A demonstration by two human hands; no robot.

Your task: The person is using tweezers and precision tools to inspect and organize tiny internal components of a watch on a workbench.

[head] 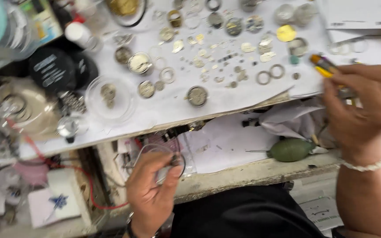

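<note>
My left hand (151, 189) is low at the bench's front edge, its fingers closed around a thin round ring or watch case (173, 159). My right hand (361, 105) is raised at the right, gripping a small tool with a yellow and orange handle (322, 64). White paper (173, 105) on the bench carries many small watch parts: gears, rings (270, 74), plates and round movements (196, 95). The picture is blurred by motion.
A green rubber dust blower (290, 150) lies on the lower shelf beside crumpled tissue (289, 121). A clear round dish (110, 98) holds parts at the left. Black round lids (54, 68), jars and a red wire (84, 176) crowd the left side.
</note>
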